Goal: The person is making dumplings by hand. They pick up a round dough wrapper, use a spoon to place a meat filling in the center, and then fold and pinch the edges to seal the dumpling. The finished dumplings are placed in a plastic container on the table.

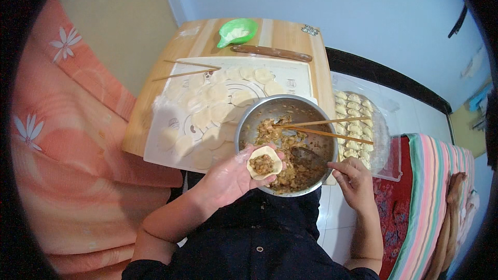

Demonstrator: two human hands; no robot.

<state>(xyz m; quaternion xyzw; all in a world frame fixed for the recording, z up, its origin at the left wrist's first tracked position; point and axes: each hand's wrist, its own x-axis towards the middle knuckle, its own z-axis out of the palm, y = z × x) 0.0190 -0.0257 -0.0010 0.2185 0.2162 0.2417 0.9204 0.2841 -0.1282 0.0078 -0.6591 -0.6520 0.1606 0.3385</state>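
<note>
My left hand [225,179], palm up, holds a round dumpling wrapper [278,167] on its fingers. A mound of minced filling [261,164] lies in the middle of the wrapper. Just beyond it is a steel mixing bowl [244,134] of chunky brownish filling at the near edge of the table. My right hand [354,180] is at the bowl's right rim, its fingers closed on the handle of a spoon [307,156] whose head sits in the filling. A pair of chopsticks [337,122] leans in the bowl over its right rim.
Flat wrappers [218,93] cover a white mat [155,150] on the wooden table [148,119]. Behind lie a rolling pin [272,52], a green flour bowl [251,27] and more chopsticks [192,64]. Rows of finished dumplings [354,108] fill a clear tray [391,173] at right; an orange curtain [78,176] hangs left.
</note>
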